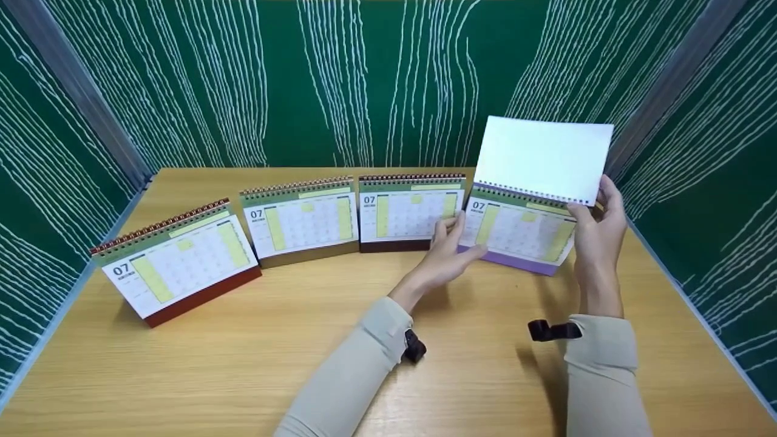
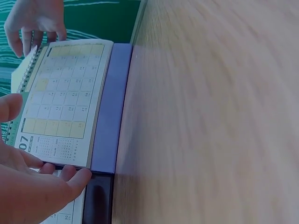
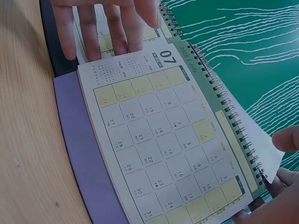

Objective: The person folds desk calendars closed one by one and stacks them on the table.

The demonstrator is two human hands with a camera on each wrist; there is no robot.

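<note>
A purple-based calendar (image 1: 522,233) is standing near the far right corner of the worktop (image 1: 182,376), its July page facing the near edge. The right hand (image 1: 598,237) is holding its upper right corner, thumb in front and fingers passing behind, and a raised sheet (image 1: 543,159) is standing up above the calendar's front. How those fingers are closing at the back is being hidden by the paper; the sheet's face is looking plain white and washed out. The left hand (image 1: 443,258) is reaching to the calendar's lower left side, its thumb and fingers fairly straight and set apart; whether the tips are pressing or just resting there, I cannot tell. That hand is also covering the lower right part of a dark-based calendar (image 1: 403,215), standing just beside, near the worktop's far edge; the left wrist view is cutting most of it off. Further left, a brown-based calendar (image 1: 303,221) is standing near the far edge, and a red-based calendar (image 1: 182,261) is slanting near the left edge. All four are showing 07, but their small print is blurring in the head view; the right wrist view is making the purple one's dates readable while cutting off its lower right corner. Both sleeves (image 1: 352,370) are running out of the head view at the bottom
</note>
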